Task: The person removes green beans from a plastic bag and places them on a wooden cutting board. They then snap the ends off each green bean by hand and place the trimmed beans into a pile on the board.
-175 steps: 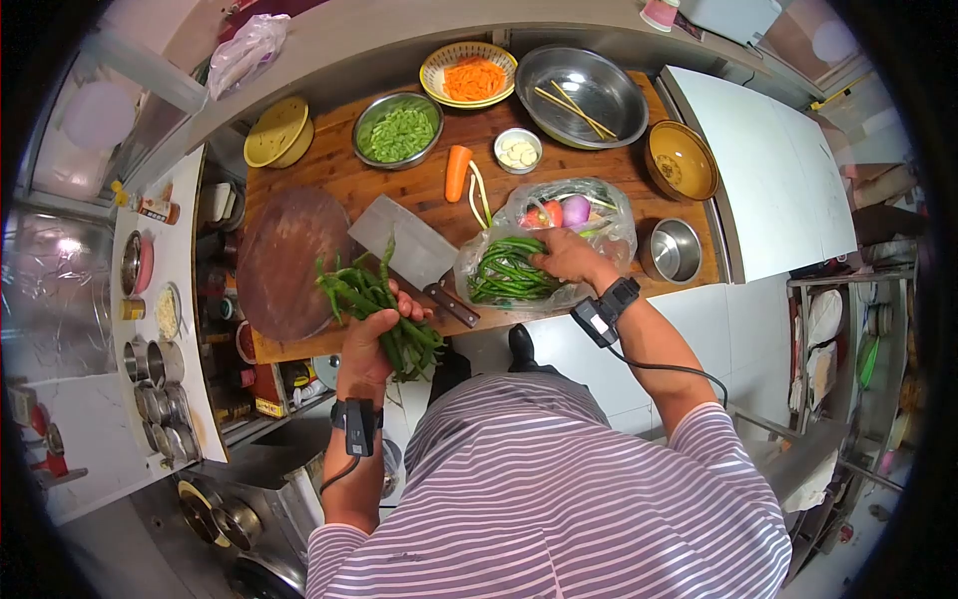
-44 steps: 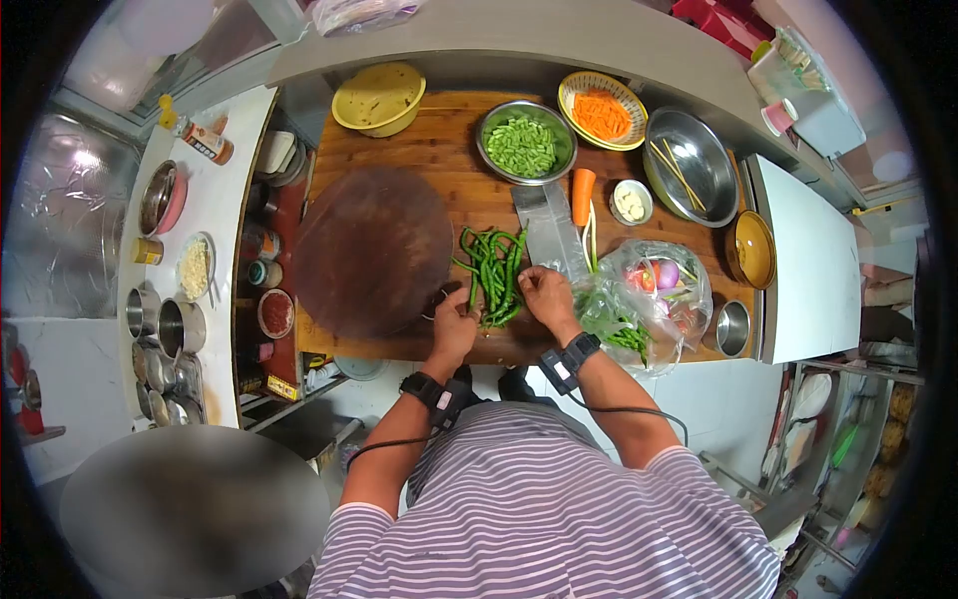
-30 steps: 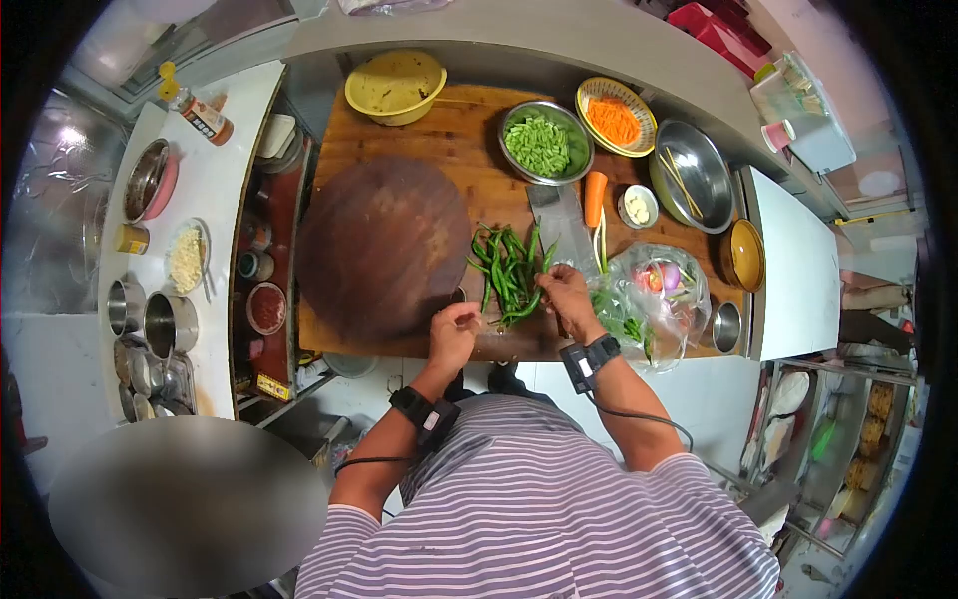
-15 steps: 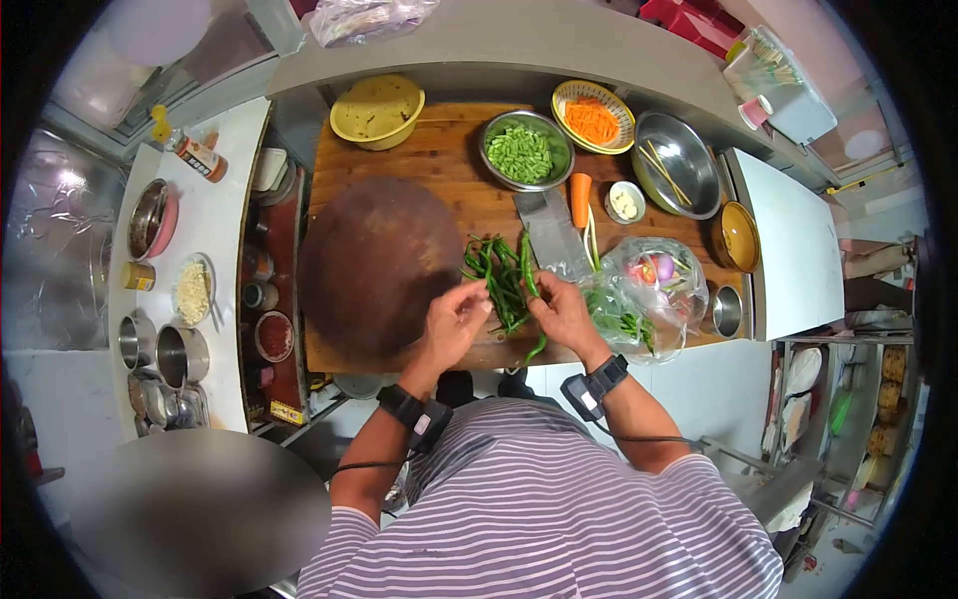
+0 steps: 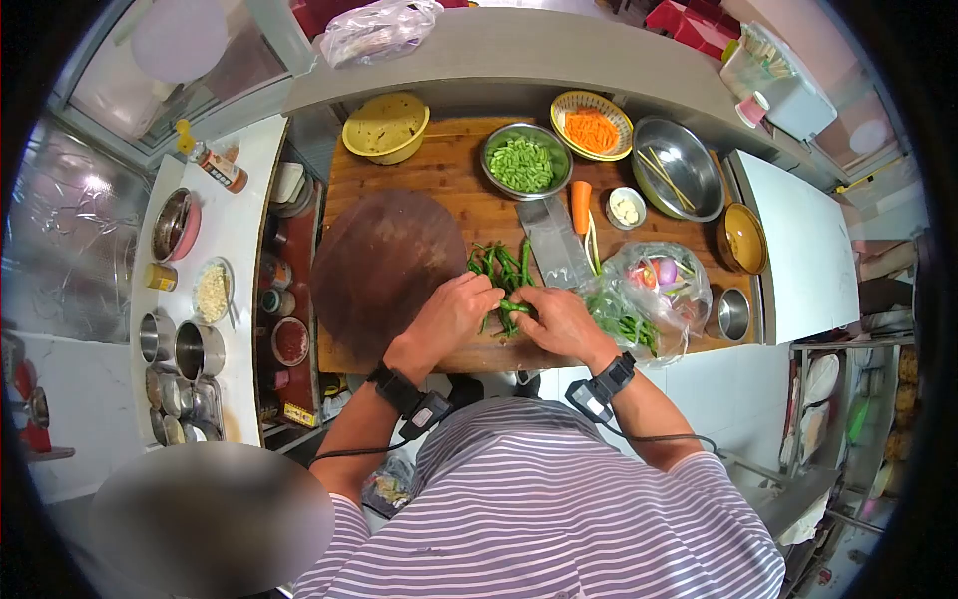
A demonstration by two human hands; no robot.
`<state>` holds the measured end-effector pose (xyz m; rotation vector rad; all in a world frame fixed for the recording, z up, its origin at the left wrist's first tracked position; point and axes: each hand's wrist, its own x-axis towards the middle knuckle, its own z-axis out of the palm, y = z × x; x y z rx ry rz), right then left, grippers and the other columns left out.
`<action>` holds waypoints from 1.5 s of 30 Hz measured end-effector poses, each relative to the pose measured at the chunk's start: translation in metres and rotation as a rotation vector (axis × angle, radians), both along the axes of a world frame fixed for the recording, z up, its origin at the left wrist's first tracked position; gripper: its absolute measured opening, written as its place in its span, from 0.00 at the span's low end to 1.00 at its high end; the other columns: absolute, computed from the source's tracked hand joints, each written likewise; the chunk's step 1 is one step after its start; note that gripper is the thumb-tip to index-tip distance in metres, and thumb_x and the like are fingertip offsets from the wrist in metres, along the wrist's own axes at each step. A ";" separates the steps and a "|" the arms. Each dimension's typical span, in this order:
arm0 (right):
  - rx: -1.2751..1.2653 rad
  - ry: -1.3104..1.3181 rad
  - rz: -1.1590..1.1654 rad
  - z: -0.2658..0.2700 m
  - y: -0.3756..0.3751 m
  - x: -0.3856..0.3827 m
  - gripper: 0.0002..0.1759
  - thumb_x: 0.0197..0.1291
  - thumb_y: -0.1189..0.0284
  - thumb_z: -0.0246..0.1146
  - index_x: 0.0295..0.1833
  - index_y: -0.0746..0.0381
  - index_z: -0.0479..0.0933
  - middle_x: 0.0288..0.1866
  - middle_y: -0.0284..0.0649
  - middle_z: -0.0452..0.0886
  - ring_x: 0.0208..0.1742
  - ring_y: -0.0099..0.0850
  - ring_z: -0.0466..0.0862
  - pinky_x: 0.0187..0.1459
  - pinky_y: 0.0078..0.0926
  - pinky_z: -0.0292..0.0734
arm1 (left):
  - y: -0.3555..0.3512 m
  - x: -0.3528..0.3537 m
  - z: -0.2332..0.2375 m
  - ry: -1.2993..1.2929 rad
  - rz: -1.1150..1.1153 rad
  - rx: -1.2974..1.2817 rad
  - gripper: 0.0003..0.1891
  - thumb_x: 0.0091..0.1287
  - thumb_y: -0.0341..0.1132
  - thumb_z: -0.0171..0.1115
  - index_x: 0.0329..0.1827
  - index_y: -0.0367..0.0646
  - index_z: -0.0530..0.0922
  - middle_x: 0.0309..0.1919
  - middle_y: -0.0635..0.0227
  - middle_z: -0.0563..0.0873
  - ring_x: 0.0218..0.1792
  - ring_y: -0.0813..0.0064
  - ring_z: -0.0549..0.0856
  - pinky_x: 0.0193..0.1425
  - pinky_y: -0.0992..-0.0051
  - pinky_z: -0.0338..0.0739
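Observation:
Long green peppers (image 5: 506, 264) lie in a pile on the wooden table (image 5: 449, 150), between the round dark chopping board (image 5: 384, 265) and a flat clear plastic bag (image 5: 554, 245). My left hand (image 5: 461, 311) is at the pile's left side, fingers pressed together on a pepper. From the right, my right hand (image 5: 555, 317) pinches a green pepper at the near side of the pile, close to my left fingertips. The two hands nearly meet, and they partly cover the peppers.
Behind are a yellow basin (image 5: 386, 128), a steel bowl of chopped green pieces (image 5: 523, 162), a basket of carrot strips (image 5: 591, 128) and a steel bowl with chopsticks (image 5: 679, 168). A carrot (image 5: 581, 207) and a bag of vegetables (image 5: 661, 290) lie right.
My hands have come closer together over the peppers, and my left fingers have closed. The pepper that hung from my right hand past the table edge no longer shows there. The view has shifted slightly.

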<state>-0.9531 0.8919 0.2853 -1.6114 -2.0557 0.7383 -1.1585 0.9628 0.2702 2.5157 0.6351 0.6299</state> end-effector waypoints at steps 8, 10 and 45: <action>-0.103 -0.051 0.148 -0.025 -0.004 0.001 0.13 0.68 0.64 0.58 0.44 0.63 0.79 0.36 0.53 0.83 0.42 0.54 0.82 0.44 0.50 0.76 | -0.024 0.000 -0.012 0.161 -0.055 0.157 0.14 0.58 0.27 0.60 0.47 0.33 0.81 0.35 0.62 0.79 0.40 0.62 0.80 0.46 0.67 0.78; -0.111 -0.042 0.189 -0.034 -0.007 -0.001 0.12 0.68 0.66 0.58 0.41 0.66 0.78 0.35 0.55 0.82 0.41 0.55 0.82 0.43 0.50 0.76 | -0.029 0.000 -0.018 0.179 -0.066 0.168 0.14 0.58 0.27 0.60 0.46 0.34 0.81 0.34 0.62 0.78 0.39 0.63 0.79 0.46 0.67 0.78; -0.128 0.145 0.031 -0.070 0.046 0.019 0.14 0.67 0.66 0.60 0.47 0.67 0.78 0.42 0.55 0.81 0.47 0.55 0.81 0.47 0.46 0.76 | -0.033 -0.024 -0.051 -0.748 0.263 -1.529 0.12 0.71 0.26 0.50 0.49 0.26 0.79 0.22 0.74 0.71 0.23 0.84 0.64 0.29 0.79 0.61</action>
